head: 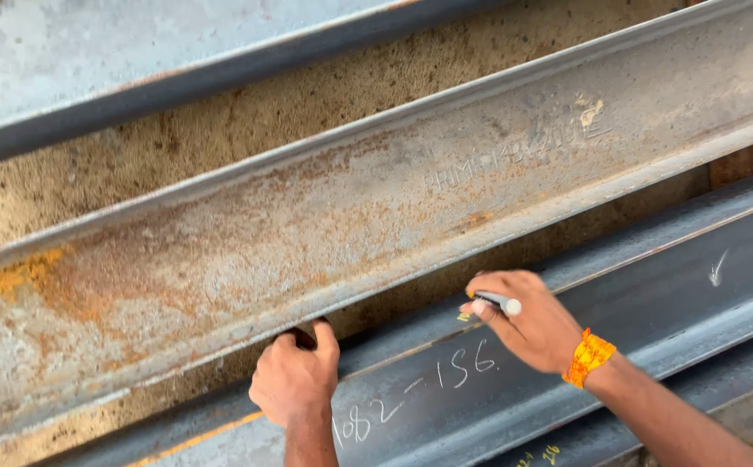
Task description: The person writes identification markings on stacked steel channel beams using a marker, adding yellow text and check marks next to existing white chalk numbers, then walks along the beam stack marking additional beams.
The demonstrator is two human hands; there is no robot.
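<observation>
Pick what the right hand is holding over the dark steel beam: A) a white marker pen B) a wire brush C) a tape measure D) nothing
A: the right hand pinches a white marker pen at the upper edge of the dark steel beam, just above the white handwritten marks.

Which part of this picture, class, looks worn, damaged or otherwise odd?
The middle steel beam is heavily rusted, with orange patches toward its left end. The darker beam nearer the person looks cleaner. The right hand holds a marker; the left hand grips the rusty beam's lower edge.
</observation>
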